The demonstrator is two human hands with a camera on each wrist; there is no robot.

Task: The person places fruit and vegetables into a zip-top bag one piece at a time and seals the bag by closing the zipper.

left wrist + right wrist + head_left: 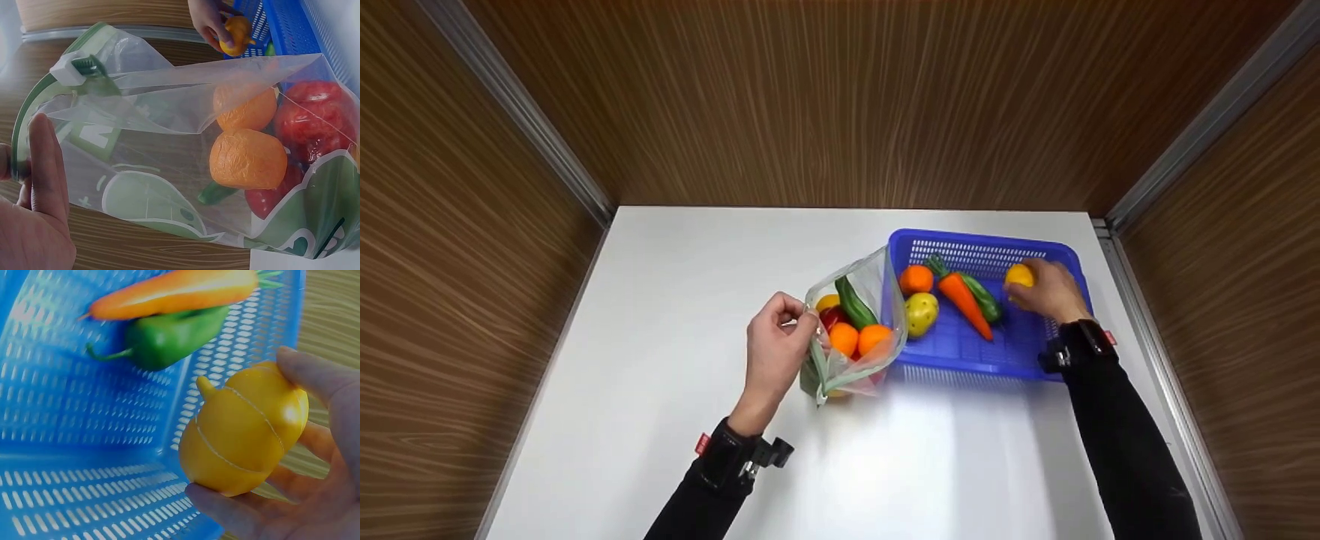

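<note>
Left hand [774, 346] pinches bag [861, 352] rim; right hand [1054, 291] grips lemon [1019, 275] at basket [997, 247] edge.

The head view looks steeply down from above and behind both arms, facing the far wooden wall, and takes in the whole worktop [660, 375] with the basket [1061, 251] at mid-distance.

The left wrist view sits low and very close beside the bag [152, 191], looking through it toward the basket [292, 25]; the bag nearly fills the picture.

The right wrist view sits inside the basket [84, 439], close enough that its mesh wall fills most of the picture.

All three views share the lemon [1019, 275] [236, 34] [242, 430] in the basket; head and left wrist views also share the bag [877, 289].
</note>
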